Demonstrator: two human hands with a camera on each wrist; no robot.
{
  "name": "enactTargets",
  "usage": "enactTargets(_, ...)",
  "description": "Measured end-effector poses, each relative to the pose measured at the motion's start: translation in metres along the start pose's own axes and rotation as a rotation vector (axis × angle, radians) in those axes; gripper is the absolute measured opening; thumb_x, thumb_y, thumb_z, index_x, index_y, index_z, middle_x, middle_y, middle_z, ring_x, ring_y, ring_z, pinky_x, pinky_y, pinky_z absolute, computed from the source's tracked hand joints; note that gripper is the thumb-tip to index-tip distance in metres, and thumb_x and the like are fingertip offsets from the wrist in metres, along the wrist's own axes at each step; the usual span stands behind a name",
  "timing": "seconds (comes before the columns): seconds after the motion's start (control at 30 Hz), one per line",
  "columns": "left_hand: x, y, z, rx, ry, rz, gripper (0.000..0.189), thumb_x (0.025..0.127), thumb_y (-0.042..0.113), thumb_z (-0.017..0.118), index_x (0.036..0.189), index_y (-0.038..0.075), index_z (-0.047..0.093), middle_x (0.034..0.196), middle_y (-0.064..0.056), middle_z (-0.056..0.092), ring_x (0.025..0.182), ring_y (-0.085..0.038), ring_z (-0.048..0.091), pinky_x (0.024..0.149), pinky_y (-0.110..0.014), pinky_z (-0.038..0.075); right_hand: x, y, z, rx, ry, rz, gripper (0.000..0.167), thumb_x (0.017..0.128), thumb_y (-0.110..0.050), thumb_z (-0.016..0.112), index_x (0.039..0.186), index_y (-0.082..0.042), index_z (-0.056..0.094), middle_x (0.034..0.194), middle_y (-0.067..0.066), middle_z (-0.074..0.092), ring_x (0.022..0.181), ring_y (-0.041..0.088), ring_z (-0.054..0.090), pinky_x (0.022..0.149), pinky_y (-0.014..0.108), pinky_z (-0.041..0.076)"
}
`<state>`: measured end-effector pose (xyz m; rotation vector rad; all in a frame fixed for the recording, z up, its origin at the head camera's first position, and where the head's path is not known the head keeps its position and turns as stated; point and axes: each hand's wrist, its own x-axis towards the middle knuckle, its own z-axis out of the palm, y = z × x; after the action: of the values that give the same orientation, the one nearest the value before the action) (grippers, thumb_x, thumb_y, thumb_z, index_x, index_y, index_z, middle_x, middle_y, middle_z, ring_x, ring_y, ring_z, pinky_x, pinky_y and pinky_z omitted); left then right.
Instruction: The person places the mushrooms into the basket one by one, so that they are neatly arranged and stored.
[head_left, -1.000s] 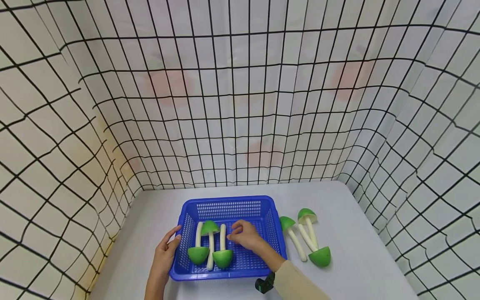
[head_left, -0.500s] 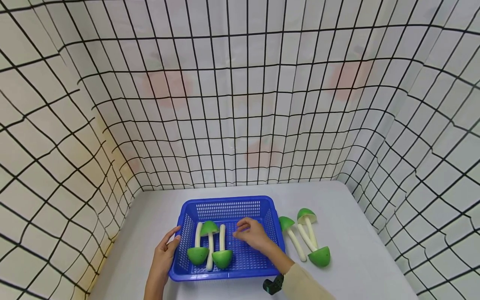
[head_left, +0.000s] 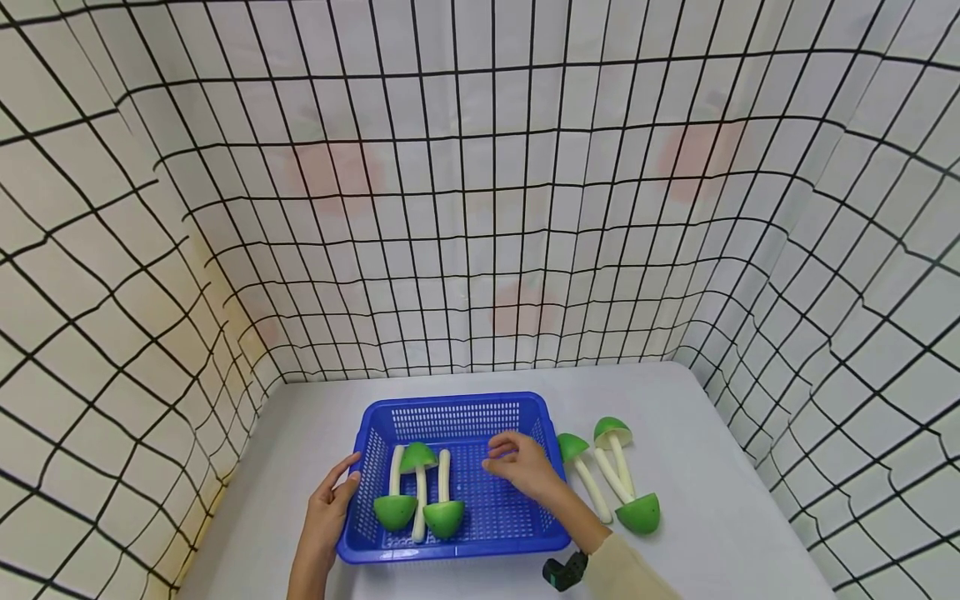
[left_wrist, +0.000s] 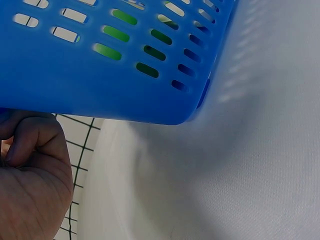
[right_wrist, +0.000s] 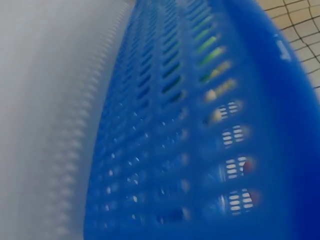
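Three toy mushrooms with green caps and white stems lie side by side in a blue plastic basket (head_left: pixel 453 402): a left one (head_left: pixel 395 511), a middle one (head_left: pixel 419 457) with its cap pointing away, and a right one (head_left: pixel 444 518). My left hand (head_left: pixel 327 510) holds the basket's left rim; in the left wrist view its curled fingers (left_wrist: pixel 37 137) sit at the basket edge. Above the right half of the basket hovers my right hand (head_left: pixel 527 468), fingers loosely bent with nothing in them. The right wrist view shows just the basket's slotted outer wall (right_wrist: pixel 265 165).
Right of the basket, three more mushrooms lie on the white table (head_left: pixel 720 500): one (head_left: pixel 574 448) close to the basket wall, one (head_left: pixel 613 433) farther back, one (head_left: pixel 639 514) nearer the front. Black grid netting (head_left: pixel 480 275) over white cloth encloses the back and sides.
My right hand has drawn away from the rightmost mushroom in the basket, moving right toward the basket's right wall. My left hand and the mushrooms have stayed in place.
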<state>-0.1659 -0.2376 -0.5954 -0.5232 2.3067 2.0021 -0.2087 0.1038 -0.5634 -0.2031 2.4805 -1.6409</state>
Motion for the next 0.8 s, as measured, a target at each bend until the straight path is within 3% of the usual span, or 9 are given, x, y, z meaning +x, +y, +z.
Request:
enactTargets(0.5,0.001,0.0,0.0,0.004,0.007,-0.006,0.054,0.105,0.046,0.056,0.154,0.027,0.048,0.139,-0.024,0.063,0.105,-0.022,0.069,0.083,-0.034,0.061,-0.01,-0.011,-0.038,0.048,0.039,-0.067,0.04,0.091,-0.017,0.078,0.124,-0.001,0.063,0.115,0.017,0.068,0.1,0.024,0.07,0.079,0.03,0.059)
enactTargets(0.8,-0.001,0.001,0.002,0.009,0.013,-0.003,0.053,0.105,0.045,0.056,0.154,0.026,0.049,0.139,-0.024,0.063,0.105,-0.023,0.07,0.083,-0.036,0.061,-0.018,-0.012,-0.066,0.019,0.1,-0.014,0.039,0.091,-0.019,0.08,0.125,-0.006,0.065,0.116,0.013,0.07,0.1,0.019,0.069,0.082,0.025,0.057)
